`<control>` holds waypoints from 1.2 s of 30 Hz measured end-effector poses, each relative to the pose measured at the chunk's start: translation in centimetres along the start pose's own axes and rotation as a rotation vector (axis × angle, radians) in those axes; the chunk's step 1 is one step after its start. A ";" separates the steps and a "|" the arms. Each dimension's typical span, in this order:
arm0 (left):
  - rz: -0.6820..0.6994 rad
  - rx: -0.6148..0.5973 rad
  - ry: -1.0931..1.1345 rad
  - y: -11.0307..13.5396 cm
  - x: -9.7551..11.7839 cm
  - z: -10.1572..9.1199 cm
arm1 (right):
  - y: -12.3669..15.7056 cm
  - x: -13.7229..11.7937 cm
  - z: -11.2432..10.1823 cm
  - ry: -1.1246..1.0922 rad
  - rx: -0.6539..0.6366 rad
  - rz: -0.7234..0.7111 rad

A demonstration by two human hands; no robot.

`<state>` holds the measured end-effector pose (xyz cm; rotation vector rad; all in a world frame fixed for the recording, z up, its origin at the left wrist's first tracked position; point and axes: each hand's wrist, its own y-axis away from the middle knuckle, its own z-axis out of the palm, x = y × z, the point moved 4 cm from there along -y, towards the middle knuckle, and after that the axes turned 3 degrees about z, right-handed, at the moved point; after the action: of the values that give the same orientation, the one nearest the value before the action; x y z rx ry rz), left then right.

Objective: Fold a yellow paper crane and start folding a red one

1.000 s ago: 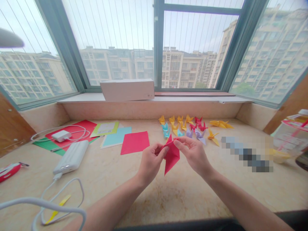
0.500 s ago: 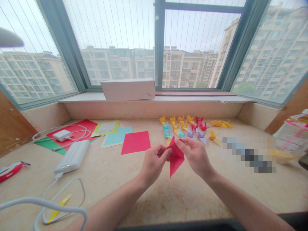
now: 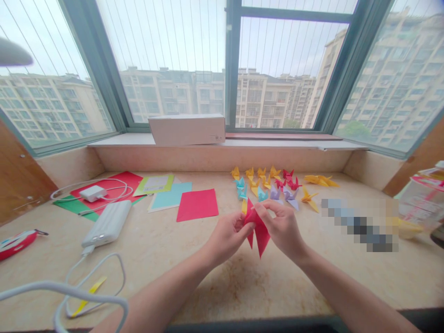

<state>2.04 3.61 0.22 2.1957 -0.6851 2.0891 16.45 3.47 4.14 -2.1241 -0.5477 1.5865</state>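
Note:
Between my two hands is a folded red origami paper [image 3: 262, 235], raised above the stone counter [image 3: 222, 296], with two pointed flaps hanging down. My left hand [image 3: 231, 236] pinches its left side, thumb across the front. My right hand [image 3: 279, 226] is closed on its upper right edge with thumb and fingers. Just beyond the hands stand rows of small folded paper cranes [image 3: 262, 180] in yellow, red, turquoise and lilac; my hands cover part of the nearest ones. A flat square of red paper [image 3: 197, 205] lies to the left of my left hand.
Turquoise paper [image 3: 172, 196], a yellow-green packet [image 3: 153, 184] and a white charger [image 3: 93, 193] lie at left. Nearer are a white power bank [image 3: 108, 224], its looping cable [image 3: 120, 268] and a red object [image 3: 17, 244]. A clear container [image 3: 425, 199] stands right; a white box [image 3: 187, 129] sits on the sill.
The red paper has turned and its lower part now parts into two points instead of one. Both hands have shifted slightly right, still gripping it.

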 end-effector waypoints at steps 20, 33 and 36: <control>0.005 0.209 0.155 -0.7 0.5 -1.0 | 0.1 2.1 1.7 0.005 -0.010 0.101; 0.031 0.205 0.278 -0.8 0.6 -1.3 | -0.3 3.0 1.9 -0.311 -0.176 0.237; 0.040 0.229 0.308 -0.8 0.7 -1.4 | -0.5 3.0 1.7 -0.360 -0.156 0.242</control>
<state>0.97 4.60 1.25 1.9007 -0.4879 2.5631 15.56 5.70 1.57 -2.0885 -0.5588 2.1495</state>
